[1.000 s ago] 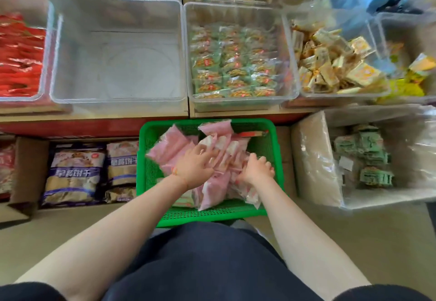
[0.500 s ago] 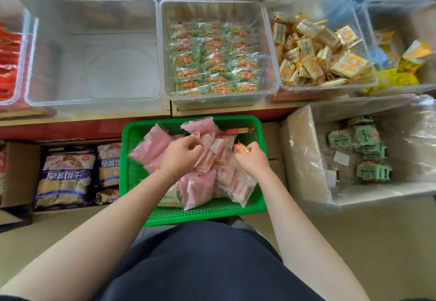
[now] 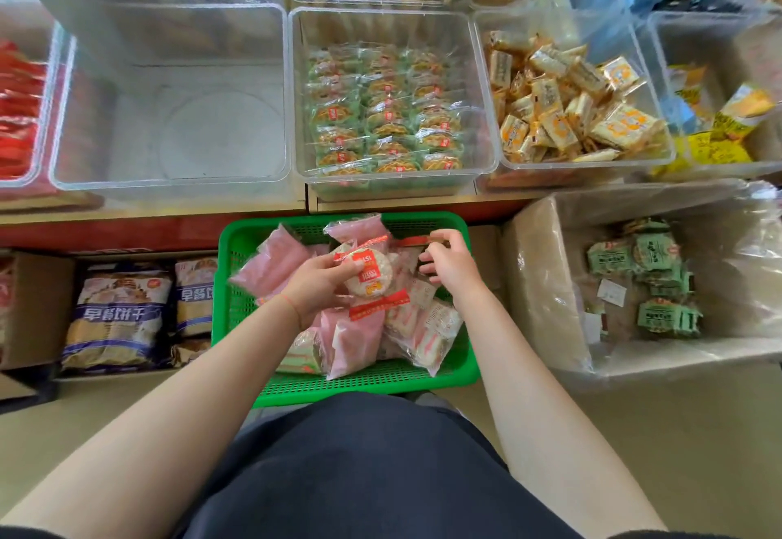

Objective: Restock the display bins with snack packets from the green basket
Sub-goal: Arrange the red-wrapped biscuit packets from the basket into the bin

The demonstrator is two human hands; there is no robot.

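The green basket point(image 3: 368, 384) sits on the floor in front of my knees, piled with pink and red-trimmed snack packets point(image 3: 353, 337). My left hand point(image 3: 315, 284) grips a clear packet with a round rice cracker point(image 3: 368, 274) and red trim, lifted just above the pile. My right hand point(image 3: 450, 263) is at the basket's back right, its curled fingers pinching the red edge of another packet point(image 3: 412, 240). On the shelf above stands an empty clear display bin point(image 3: 139, 136), and next to it a clear bin point(image 3: 482, 94) with rows of green-wrapped cakes.
A bin of yellow packets point(image 3: 567, 111) stands to the right and red packets point(image 3: 19, 115) fill a bin at far left. A lined cardboard box point(image 3: 546, 284) with green packets flanks the basket on the right. Boxed biscuit bags point(image 3: 116, 318) lie on the left.
My left hand has lifted the round cracker packet out of the pile. My right hand moved from the pile's middle to the basket's back right, onto a red packet edge.
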